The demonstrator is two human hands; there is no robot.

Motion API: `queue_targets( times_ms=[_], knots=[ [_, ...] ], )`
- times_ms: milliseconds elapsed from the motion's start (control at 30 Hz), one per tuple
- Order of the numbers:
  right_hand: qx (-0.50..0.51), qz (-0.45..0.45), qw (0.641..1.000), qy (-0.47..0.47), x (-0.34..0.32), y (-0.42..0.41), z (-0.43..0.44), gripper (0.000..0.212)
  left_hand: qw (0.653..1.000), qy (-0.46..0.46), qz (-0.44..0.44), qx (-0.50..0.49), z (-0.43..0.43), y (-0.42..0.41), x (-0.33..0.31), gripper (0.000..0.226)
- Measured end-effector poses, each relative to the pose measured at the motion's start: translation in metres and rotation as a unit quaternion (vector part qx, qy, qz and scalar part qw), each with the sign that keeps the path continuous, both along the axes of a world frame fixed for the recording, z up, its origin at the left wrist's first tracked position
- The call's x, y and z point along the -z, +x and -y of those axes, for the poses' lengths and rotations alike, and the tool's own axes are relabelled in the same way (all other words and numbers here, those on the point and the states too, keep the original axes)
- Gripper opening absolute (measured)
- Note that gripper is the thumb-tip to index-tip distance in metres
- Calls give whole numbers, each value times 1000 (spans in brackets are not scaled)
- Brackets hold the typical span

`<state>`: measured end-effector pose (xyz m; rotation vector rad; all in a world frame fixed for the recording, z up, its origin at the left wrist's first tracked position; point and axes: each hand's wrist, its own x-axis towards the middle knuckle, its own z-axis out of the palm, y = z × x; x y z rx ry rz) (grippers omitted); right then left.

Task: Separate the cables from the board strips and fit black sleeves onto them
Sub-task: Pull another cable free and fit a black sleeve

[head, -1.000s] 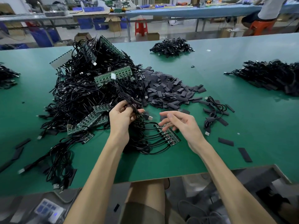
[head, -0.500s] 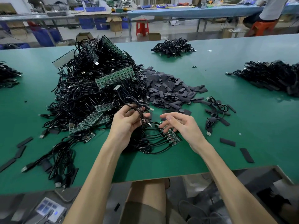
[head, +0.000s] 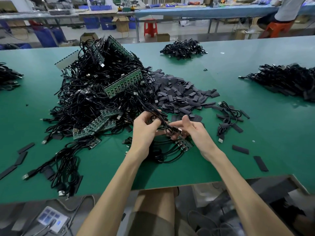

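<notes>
My left hand (head: 144, 128) grips a bunch of black cables (head: 160, 116) lifted just above the green table (head: 255, 116). My right hand (head: 190, 130) meets it from the right, its fingers curled around the cables' plug ends (head: 178, 129). Below the hands a short green board strip (head: 185, 144) lies on the table with several cables still attached and looping toward me. A pile of black sleeves (head: 177, 94) lies just beyond my hands. A large heap of cables and board strips (head: 102, 89) fills the left.
Cable bundles sit at the far middle (head: 184, 48), the right (head: 289, 80) and the left edge (head: 8, 77). A few cables (head: 228, 120) and loose sleeves (head: 240, 149) lie right of my hands. The table's near edge is cut out at the right.
My right hand left the board strip and rose to the cable ends held by my left hand. Both hands came together a little higher over the strip.
</notes>
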<state>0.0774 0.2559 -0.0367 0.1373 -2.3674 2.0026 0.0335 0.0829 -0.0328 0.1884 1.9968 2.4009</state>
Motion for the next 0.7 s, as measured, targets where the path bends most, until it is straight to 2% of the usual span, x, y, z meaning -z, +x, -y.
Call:
queue_targets(
  times_ms=[67, 167, 200, 267, 367, 467, 600, 700],
  knots=[
    [-5, 7, 1000, -4, -1, 1, -1, 54, 1000, -8, 6, -21, 1, -2, 3, 8],
    [-37, -9, 999, -20, 1, 0, 1, 15, 1000, 2, 19, -22, 1, -4, 4, 5],
    [-31, -14, 999, -23, 2, -2, 2, 9, 1000, 8, 17, -15, 2, -4, 4, 5],
    [-3, -21, 999, -25, 5, -4, 0, 12, 1000, 27, 11, 12, 3, -2, 2, 8],
    [26, -21, 999, -28, 5, -4, -3, 25, 996, 72, 30, 51, 5, 1, -1, 27],
    [40, -17, 998, -35, 4, -4, -3, 27, 992, 105, 58, 46, 7, 0, -1, 25],
    [32, -8, 998, -48, 2, -2, -2, 23, 993, 85, 19, 76, 9, 0, 1, 10],
    [27, -5, 998, -50, 1, -1, -2, 26, 993, 79, 5, 87, 9, 2, 0, 13]
  ],
)
